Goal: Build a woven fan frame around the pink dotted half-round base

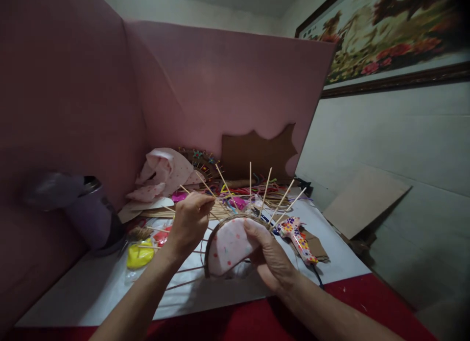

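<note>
Pink-spotted cloth (235,240) is already fitted on the half-round piece (223,253), gripped above the worktop (343,262) by the right hand's (271,259) fingers, sticks (250,182) fanned, tips bare, the left hand's (191,224) fingers pinched, hold unclear.

From my end I see a half-round, red-dotted pink cloth piece (229,245) held curve upward, thin wooden sticks (266,192) fanning from its brown rim (211,238).

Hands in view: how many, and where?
2. The left hand is raised by the thin sticks, fingers pinched; whether it holds anything is unclear. The right hand grips the fabric-faced half-round piece, thumb on its front. No others show.
</note>
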Tool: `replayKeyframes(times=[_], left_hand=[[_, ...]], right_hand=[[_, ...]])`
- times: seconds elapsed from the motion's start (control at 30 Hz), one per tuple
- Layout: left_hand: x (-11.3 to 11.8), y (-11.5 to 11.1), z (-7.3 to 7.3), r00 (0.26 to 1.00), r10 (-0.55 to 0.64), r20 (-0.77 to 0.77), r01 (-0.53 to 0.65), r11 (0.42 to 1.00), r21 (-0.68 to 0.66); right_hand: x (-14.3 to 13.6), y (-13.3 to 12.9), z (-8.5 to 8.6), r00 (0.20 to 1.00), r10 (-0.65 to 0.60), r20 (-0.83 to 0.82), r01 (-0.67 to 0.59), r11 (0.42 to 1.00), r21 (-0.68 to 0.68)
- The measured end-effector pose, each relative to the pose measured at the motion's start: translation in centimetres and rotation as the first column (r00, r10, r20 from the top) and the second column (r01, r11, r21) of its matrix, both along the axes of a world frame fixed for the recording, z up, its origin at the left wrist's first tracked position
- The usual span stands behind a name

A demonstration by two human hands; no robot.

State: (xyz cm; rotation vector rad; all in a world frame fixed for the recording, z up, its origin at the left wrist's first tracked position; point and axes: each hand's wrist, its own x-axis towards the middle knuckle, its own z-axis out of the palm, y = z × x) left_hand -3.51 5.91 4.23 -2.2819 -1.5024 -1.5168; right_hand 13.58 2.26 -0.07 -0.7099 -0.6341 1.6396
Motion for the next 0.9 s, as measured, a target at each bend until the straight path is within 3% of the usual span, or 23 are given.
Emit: replayKeyframes(times=[0.23,0.5,0.9], left_hand=[[0.6,-0.2,-0.1,1.000,-0.004,0.003,0.004,0.998,0.065],[1.1,-0.5,-0.3,0.999,-0.032,-0.024,0.036,0.978,0.204],[1.2,-0.7,-0.2,0.997,0.023,-0.070,-0.007,0.977,0.215]], right_hand=[[0.7,-0.1,-0.3,1.000,0.028,0.003,-0.028,0.998,0.052],[0.9,-0.7,-0.5,0.998,-0.017,-0.058,0.015,0.999,-0.038],[1.0,-0.5,-0.6,1.000,0.008,-0.027,-0.008,1.000,0.001]])
